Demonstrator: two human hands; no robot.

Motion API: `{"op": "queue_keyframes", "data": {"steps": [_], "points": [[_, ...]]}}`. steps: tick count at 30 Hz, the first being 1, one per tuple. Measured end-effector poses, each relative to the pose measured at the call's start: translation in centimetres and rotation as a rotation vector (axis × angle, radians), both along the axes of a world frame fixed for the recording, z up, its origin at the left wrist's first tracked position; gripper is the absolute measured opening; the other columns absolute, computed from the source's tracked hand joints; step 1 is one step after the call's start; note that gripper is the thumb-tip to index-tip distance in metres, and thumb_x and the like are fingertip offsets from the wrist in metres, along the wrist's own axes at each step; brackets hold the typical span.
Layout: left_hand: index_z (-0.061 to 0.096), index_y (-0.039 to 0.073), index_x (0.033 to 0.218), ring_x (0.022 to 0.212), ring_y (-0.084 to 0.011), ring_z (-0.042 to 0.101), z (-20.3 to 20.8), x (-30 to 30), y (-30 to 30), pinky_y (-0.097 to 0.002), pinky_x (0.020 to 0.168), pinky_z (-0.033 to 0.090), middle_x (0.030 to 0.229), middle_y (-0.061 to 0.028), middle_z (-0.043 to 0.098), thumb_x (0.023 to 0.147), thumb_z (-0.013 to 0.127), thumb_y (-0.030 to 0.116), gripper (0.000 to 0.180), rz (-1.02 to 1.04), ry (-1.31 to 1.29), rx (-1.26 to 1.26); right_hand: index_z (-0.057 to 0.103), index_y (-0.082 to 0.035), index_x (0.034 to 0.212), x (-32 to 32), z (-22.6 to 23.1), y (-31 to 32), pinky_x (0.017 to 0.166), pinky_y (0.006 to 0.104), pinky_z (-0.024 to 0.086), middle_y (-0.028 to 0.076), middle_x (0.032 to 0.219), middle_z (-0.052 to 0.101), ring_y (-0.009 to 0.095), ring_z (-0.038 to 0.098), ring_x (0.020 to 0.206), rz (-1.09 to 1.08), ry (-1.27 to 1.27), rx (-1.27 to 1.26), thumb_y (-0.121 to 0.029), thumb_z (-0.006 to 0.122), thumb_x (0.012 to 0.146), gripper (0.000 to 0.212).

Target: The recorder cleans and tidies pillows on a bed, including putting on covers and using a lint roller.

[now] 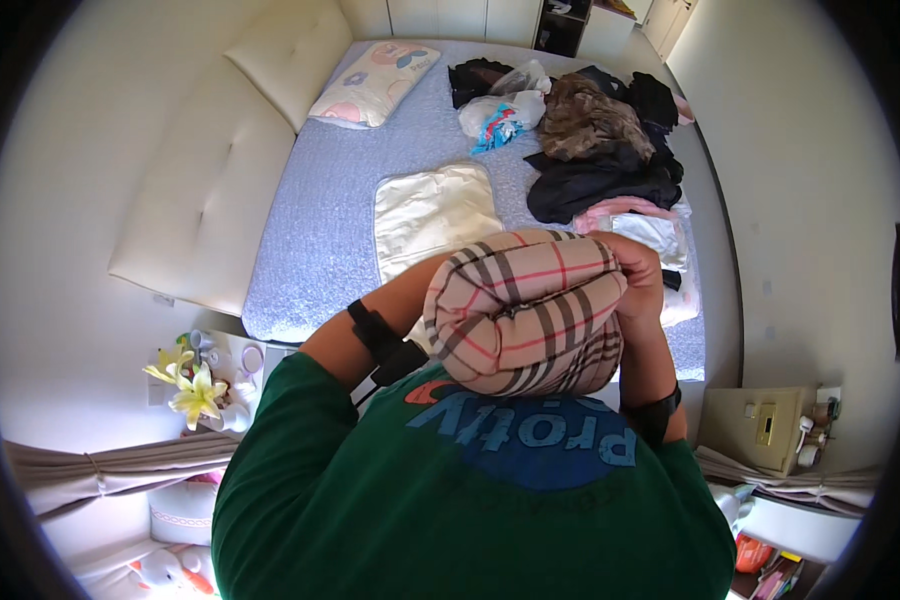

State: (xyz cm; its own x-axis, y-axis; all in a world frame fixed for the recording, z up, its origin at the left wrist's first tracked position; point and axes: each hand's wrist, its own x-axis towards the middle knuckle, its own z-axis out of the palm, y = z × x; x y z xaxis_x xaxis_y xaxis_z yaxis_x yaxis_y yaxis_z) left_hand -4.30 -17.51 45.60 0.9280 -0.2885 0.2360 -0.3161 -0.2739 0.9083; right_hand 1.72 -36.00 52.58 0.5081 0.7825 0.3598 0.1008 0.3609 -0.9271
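Person is holding a plaid roll [525,315] up in front of the chest, above the near side of the bed [320,225]; can't tell whether it is touching the shirt [450,510]. Right hand [638,275] is gripping the roll's right end, fingers closing around it. Left forearm [395,300] is running behind the roll, which is hiding the left hand; can't tell how those fingers are set. Roll is also blocking the view of the near part of a cream cloth [435,210] lying on the bed. Clutter is crowding the bed's far right: a brown garment [590,120], black clothes [605,188], pink cloth [620,208], with a plastic bag [490,118] sitting just left. A pillow [380,85] is lying at the far left, beside the headboard [200,210]. Yellow flowers [200,395] are standing to the person's left; a beige box [755,430] is standing to the right.
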Motion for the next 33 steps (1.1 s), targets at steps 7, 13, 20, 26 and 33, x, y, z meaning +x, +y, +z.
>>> {"op": "queue_keyframes", "data": {"steps": [7, 13, 20, 26, 33], "points": [[0.060, 0.004, 0.110, 0.103, -0.0222, 0.056, -3.0, -0.4, -2.0, -0.0344, 0.091, 0.041, 0.106, -0.0126, 0.061, 0.085, 0.052, 0.031, 0.037, 0.076, 0.112, -0.161, 0.047, -0.005, 0.116, -0.6, -6.2, -3.5, 0.090, 0.0300, 0.040, 0.007, 0.109, 0.051, 0.014, 0.049, 0.105, -0.060, 0.190, 0.124, -0.020, 0.079, 0.063, 0.065], [0.059, 0.004, 0.109, 0.102, -0.0218, 0.056, -5.0, -1.0, -1.4, -0.0343, 0.090, 0.041, 0.105, -0.0123, 0.061, 0.084, 0.054, 0.029, 0.036, 0.136, 0.198, -0.226, 0.050, -0.004, 0.117, 1.2, -6.9, -8.8, 0.094, 0.0432, 0.033, 0.012, 0.113, 0.052, 0.029, 0.046, 0.111, 0.226, -0.317, -0.252, -0.052, 0.074, 0.059, 0.079], [0.058, 0.004, 0.109, 0.101, -0.0214, 0.057, -7.4, 0.2, -2.1, -0.0342, 0.090, 0.042, 0.104, -0.0120, 0.061, 0.082, 0.057, 0.027, 0.035, 0.102, 0.281, -0.339, 0.050, -0.005, 0.115, 1.5, -10.6, -7.5, 0.091, 0.0386, 0.036, 0.011, 0.108, 0.052, 0.024, 0.048, 0.104, -0.008, 0.083, -0.330, -0.041, 0.071, 0.065, 0.065], [0.058, 0.003, 0.108, 0.099, -0.0210, 0.057, -10.4, 0.9, -1.9, -0.0342, 0.089, 0.042, 0.103, -0.0117, 0.061, 0.081, 0.059, 0.025, 0.035, 0.085, 0.341, -0.471, 0.051, -0.006, 0.113, 1.9, -14.7, -6.2, 0.088, 0.0347, 0.039, 0.009, 0.104, 0.052, 0.020, 0.049, 0.099, -0.145, 0.248, -0.473, -0.032, 0.069, 0.070, 0.053], [0.057, 0.003, 0.108, 0.098, -0.0205, 0.057, -14.8, 2.2, -1.0, -0.0341, 0.088, 0.043, 0.102, -0.0113, 0.061, 0.079, 0.061, 0.023, 0.035, 0.095, 0.423, -0.615, 0.051, -0.007, 0.110, 1.4, -20.1, -6.3, 0.085, 0.0301, 0.042, 0.008, 0.099, 0.052, 0.015, 0.051, 0.092, -0.296, 0.327, -0.640, -0.021, 0.066, 0.077, 0.040]]}}
